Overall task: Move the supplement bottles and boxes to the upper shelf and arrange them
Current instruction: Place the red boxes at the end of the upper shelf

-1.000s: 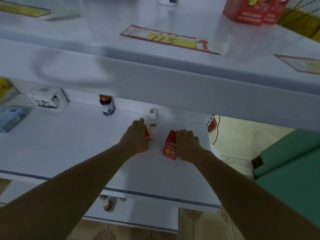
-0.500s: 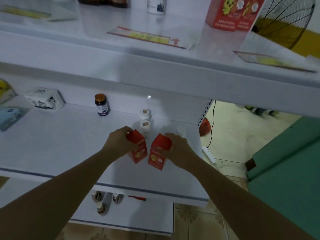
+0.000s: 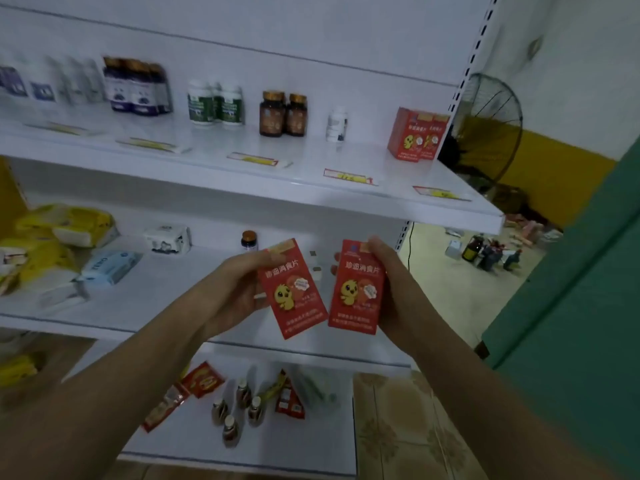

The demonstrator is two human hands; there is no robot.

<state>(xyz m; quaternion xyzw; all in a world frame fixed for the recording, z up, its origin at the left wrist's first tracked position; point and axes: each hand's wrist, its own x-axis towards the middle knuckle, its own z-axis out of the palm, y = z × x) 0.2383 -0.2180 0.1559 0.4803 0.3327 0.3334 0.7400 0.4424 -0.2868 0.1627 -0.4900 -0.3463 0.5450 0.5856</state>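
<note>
Boxes first: we hold one red box in each hand at the centre of the frame, in front of the middle shelf [image 3: 156, 292]. Our left hand [image 3: 235, 292] grips the left box [image 3: 292, 289] by its left edge, thumb across the front, and that box leans with its top to the left. Our right hand [image 3: 394, 289] wraps the right box [image 3: 356, 289] along its right edge, fingers curled over the top corner; this one stands nearly upright. The two boxes almost touch at their lower corners.

The step in hand looks like the lift to the upper shelf [image 3: 311, 174], which crosses the frame above the hands. Two matching red boxes [image 3: 417, 135] stand at its right end, upper right of the frame, and a bare stretch lies between them and the small white bottle [image 3: 336, 124] to their left. We judge that gap the natural spot. We should clear the shelf's front lip before pushing in, straighten the tilted box, set both down flat with the chick face outward, and slide them against the standing pair without nudging the white bottle. A dark bottle [image 3: 248, 240] is left on the middle shelf, just above the left hand.
</note>
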